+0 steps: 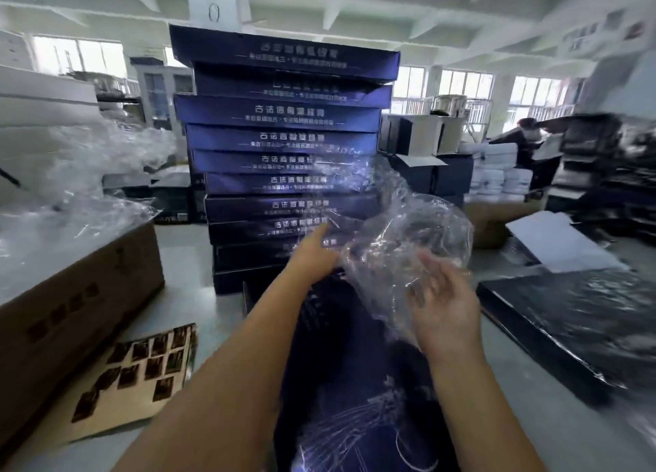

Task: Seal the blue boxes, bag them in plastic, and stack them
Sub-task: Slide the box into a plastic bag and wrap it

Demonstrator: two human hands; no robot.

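A flat blue box (340, 365) lies on the table right in front of me, under both forearms. Above its far end a clear plastic bag (408, 237) is puffed open. My left hand (316, 251) pinches the bag's left edge, fingers stretched toward the stack. On the right side of the bag my right hand (443, 301) holds the film, palm up with fingers spread and loosely curled. Behind the bag rises a tall stack of blue boxes (284, 116) with white lettering on their sides; its lowest boxes are partly hidden by my left hand and the bag.
A brown carton (71, 294) filled with clear bags stands at the left. A sheet of dark stickers (142, 365) lies by it. Bagged dark boxes (568, 322) lie at the right. Behind them stand white containers (504, 180) and a person (525, 141).
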